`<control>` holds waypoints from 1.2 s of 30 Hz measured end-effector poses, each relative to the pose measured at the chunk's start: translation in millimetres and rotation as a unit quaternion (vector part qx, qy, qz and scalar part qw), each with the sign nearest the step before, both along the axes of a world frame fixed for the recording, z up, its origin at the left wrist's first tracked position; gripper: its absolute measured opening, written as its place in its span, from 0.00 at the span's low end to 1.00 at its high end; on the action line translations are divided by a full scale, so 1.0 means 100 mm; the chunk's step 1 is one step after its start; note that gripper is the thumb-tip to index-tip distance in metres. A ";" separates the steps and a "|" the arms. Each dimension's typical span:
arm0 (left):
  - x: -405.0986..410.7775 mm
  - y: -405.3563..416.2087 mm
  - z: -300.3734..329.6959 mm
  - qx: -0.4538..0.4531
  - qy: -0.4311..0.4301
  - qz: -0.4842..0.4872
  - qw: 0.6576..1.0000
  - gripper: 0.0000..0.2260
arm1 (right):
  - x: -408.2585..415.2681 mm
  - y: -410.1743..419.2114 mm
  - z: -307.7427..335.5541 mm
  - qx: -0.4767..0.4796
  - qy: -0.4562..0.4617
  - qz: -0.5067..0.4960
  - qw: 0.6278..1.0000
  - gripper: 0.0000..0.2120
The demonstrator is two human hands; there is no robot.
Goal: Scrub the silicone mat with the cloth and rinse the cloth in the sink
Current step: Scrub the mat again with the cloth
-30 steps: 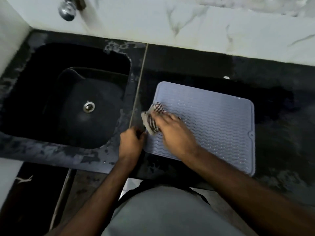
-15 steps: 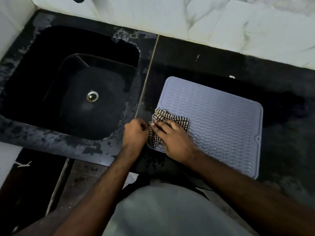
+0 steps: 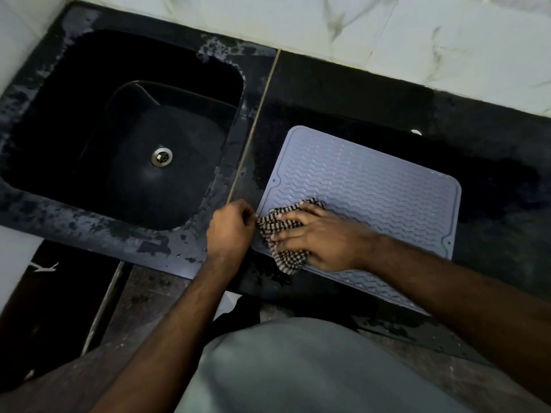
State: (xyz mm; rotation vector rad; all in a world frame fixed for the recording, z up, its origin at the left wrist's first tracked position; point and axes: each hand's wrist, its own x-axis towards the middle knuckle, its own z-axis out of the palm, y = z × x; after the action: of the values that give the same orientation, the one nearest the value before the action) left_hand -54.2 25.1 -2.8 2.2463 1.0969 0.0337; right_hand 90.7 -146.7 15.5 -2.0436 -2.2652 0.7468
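Observation:
A pale grey silicone mat (image 3: 372,186) with wavy ridges lies on the black counter, right of the sink. A crumpled brown-and-white checked cloth (image 3: 290,259) sits on the mat's near left corner. My right hand (image 3: 316,238) lies flat on top of the cloth, fingers spread and pointing left, pressing it onto the mat. My left hand (image 3: 231,229) is curled at the mat's left edge and pinches that edge beside the cloth. The black sink (image 3: 125,93) with a metal drain (image 3: 161,156) is to the left.
The black stone counter (image 3: 492,186) looks wet around the mat, and a marble-patterned wall (image 3: 357,28) runs behind it. A seam (image 3: 253,126) divides sink slab from counter. The counter's front edge is close to my body, with dark floor below left.
My right hand has slid the cloth from the mat's left middle toward its near left corner. My left hand has stayed at the mat's left edge. The camera has tilted, so the tap is out of view.

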 end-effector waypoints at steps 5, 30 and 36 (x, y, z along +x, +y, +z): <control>-0.08 0.05 0.00 -0.054 -0.013 -0.002 0.998 0.04 | -0.29 -0.02 -0.24 0.014 -0.042 -0.040 0.998 0.44; 0.15 -0.27 0.09 0.071 0.133 0.064 0.987 0.04 | 0.27 -0.49 -0.43 0.094 0.182 0.080 0.976 0.28; 0.14 -0.34 0.09 0.089 0.134 0.050 0.986 0.04 | 0.38 -0.75 -0.42 0.088 0.192 0.045 0.976 0.30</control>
State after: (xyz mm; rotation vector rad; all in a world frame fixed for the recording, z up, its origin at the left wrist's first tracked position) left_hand -39.7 -9.1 5.8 2.4018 1.3972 -0.1388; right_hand 128.6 -221.8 -26.7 -1.5707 -2.1245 0.8265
